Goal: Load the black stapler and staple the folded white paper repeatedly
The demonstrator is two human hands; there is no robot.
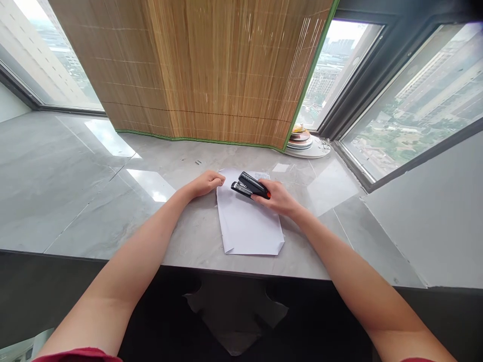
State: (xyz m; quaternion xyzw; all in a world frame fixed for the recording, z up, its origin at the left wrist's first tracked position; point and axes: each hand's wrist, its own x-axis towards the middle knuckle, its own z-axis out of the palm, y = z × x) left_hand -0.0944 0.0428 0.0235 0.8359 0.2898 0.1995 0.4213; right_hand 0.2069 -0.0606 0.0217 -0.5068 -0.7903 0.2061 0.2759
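A stack of white paper sheets [249,226] lies on the grey marble ledge [94,201] in front of me. My right hand [277,197] grips a black stapler [251,185] with a small red part at its rear. The stapler's open jaws point left over the paper's upper left corner. My left hand [206,182] rests with curled fingers on that same corner, pinching or pressing the sheet's edge right next to the stapler's mouth.
A bamboo blind [211,70] hangs down to the ledge behind the paper. Stacked plates [304,143] sit at the back right by the window frame. A few loose staples [198,162] lie on the marble behind my left hand. The ledge's front edge runs just below the paper.
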